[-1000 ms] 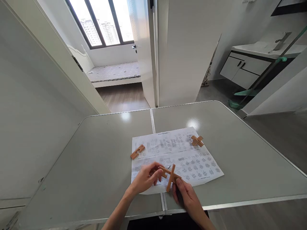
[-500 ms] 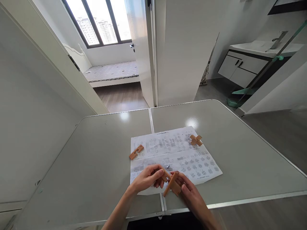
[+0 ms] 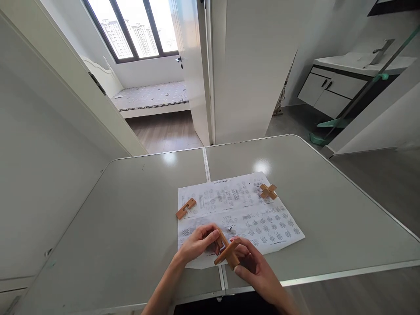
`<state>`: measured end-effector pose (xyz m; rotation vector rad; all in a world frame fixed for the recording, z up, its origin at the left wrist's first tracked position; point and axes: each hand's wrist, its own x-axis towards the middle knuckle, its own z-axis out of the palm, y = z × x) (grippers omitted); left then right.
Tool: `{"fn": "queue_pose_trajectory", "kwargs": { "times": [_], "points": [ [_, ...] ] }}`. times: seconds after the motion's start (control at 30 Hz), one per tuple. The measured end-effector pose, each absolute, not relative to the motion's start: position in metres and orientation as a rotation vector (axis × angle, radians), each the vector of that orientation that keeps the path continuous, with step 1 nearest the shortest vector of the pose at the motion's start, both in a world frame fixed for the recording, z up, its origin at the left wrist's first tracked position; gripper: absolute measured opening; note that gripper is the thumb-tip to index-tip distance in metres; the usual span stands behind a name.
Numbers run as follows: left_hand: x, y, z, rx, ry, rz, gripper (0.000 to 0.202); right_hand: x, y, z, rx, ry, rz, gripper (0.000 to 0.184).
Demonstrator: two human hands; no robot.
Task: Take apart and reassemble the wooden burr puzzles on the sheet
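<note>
Two wooden puzzle pieces (image 3: 227, 252), crossed through each other, are held between my hands above the near edge of a printed sheet (image 3: 226, 210). My left hand (image 3: 199, 242) pinches the upper left end of one piece. Around the lower right part, my right hand (image 3: 254, 267) has its thumb below and its fingers above. A notched wooden piece (image 3: 186, 208) lies on the sheet's left edge. On its right edge sits a cross of joined wooden pieces (image 3: 268, 191). Just beyond my hands is a tiny dark object (image 3: 230, 228), too small to make out.
The sheet lies on a grey-green folding table (image 3: 138, 227) with a metal rim and a centre seam. Beyond it stand an open door (image 3: 192, 65), a bed (image 3: 154, 96) and, at right, a washbasin cabinet (image 3: 331, 87).
The crossed wooden pieces have been turned and tilted between my hands. My right thumb has shifted to the lower end of the pieces. Things on the sheet stay in place.
</note>
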<state>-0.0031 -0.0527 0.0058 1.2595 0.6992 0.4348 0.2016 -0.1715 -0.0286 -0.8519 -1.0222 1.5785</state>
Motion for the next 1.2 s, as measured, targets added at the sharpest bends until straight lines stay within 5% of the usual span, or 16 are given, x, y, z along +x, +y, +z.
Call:
{"fn": "queue_pose_trajectory", "kwargs": {
  "times": [1.2],
  "points": [
    [-0.0043, -0.0533, 0.0048, 1.293, 0.711, 0.477, 0.041, 0.2007, -0.1732, -0.0307, -1.07, -0.826, 1.478, 0.036]
  ]
}}
